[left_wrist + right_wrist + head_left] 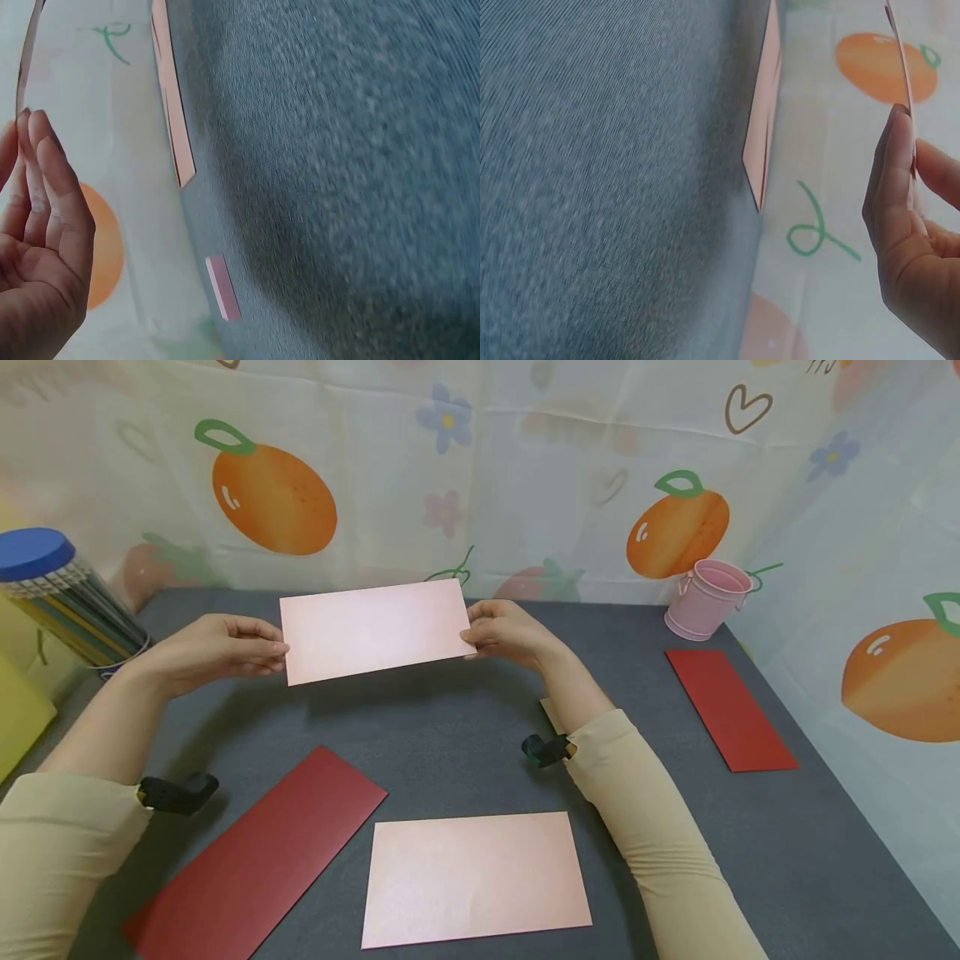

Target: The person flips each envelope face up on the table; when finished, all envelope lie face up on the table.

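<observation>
A pale pink rectangular sheet of paper (378,631) is held above the table, its right end a little higher. My left hand (228,647) pinches its left edge, and my right hand (506,631) pinches the opposite edge between thumb and fingers. Seen nearly edge-on in the right wrist view, the raised sheet (906,64) passes between thumb and fingers. A second pale pink sheet (476,881) lies flat at the front of the table. To its left is a dark red sheet (262,860), set diagonally.
A smaller red rectangle (731,710) lies at the right, near a pink bucket (708,600). At the left stands a blue-lidded container of pencils (71,602). A pink strip (178,127) and a small pink block (223,289) lie along the table's far edge.
</observation>
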{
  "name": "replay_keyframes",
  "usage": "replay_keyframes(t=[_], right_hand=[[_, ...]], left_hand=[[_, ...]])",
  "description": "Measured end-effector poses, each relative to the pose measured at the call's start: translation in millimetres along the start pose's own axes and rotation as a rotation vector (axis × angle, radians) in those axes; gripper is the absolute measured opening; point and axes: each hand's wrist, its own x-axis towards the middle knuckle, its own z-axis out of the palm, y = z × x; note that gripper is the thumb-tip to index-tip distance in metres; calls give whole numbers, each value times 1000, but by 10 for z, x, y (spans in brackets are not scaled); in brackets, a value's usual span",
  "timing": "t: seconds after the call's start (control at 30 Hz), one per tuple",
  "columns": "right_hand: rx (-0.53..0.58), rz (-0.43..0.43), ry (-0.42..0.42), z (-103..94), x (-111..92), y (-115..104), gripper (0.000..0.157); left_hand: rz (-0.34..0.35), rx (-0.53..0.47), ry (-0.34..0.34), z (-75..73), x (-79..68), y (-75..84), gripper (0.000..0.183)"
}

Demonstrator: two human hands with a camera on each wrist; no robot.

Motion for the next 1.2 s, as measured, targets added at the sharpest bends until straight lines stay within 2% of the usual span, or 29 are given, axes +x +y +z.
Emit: replay_keyframes(t=[0.13, 0.27, 0.47, 0.57, 0.77, 1.03, 1.2], right_hand=[[45, 21, 33, -59, -8, 15, 33], [108, 35, 76, -110, -14, 16, 23], [148, 30, 126, -174, -42, 18, 8], [159, 28, 159, -197, -47, 27, 5], [182, 20, 222, -226, -54, 59, 13], [246, -18, 201, -310, -94, 106, 14], [197, -19, 203, -347, -111, 107, 27]], left_hand=[[9, -43, 49, 68, 32, 69, 8], [6, -105, 86, 130, 59, 128, 5], [39, -168, 101, 198, 97, 182, 10], [56, -205, 102, 219, 110, 207, 11], [60, -274, 125, 268, 154, 265, 14], [90, -363, 126, 329, 180, 311, 14], [99, -338, 145, 377, 184, 331, 16]])
